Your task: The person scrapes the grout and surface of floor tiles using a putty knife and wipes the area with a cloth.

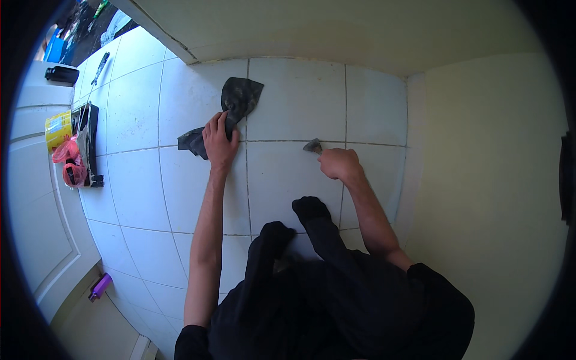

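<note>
My left hand (219,139) is closed on the bunched middle of a dark grey cloth (241,96), pressing it to the white tiled floor. The cloth spreads out on both sides of my fingers. To the right, my right hand (339,163) is wrapped round the handle of a small scraper (312,145) with a flared grey head. That head touches or hovers just above the floor by a dark grout line (282,141); which of the two I cannot tell. Most of the handle is hidden in my fist.
My black-socked feet (311,207) rest just below the hands. Walls (486,162) bound the floor ahead and on the right. Along the left stand a yellow container (58,131), pink plastic bags (73,171), a black tray (92,144), a black bottle (62,74) and a purple bottle (100,287) by a white door (36,204).
</note>
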The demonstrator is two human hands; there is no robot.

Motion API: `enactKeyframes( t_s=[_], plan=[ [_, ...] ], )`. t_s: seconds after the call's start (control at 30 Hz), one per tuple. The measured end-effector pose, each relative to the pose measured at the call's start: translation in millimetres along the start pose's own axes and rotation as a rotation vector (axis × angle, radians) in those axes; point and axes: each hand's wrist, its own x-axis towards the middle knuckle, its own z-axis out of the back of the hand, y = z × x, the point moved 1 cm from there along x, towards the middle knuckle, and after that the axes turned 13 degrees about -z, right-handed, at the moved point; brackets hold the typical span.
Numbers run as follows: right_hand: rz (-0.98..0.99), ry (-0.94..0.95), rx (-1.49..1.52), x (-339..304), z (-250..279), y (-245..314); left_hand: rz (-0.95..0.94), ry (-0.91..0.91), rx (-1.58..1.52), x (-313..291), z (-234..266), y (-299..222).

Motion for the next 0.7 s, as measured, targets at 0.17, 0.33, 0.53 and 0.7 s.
enactKeyframes(
  t_s=[0.17,0.33,0.53,0.7],
  plan=[
    [-0.099,0.006,0.102,8,14,-3,0.012,0.013,-0.003,1,0,-1],
    [-0.092,0.004,0.024,22,12,-3,0.007,0.014,-0.003,1,-1,-1],
    [-0.073,0.013,0.032,13,19,0,0.011,0.005,0.007,0,1,2],
    [-0.100,0.007,0.071,17,18,-4,0.001,0.005,0.010,3,1,-1]
  ],
)
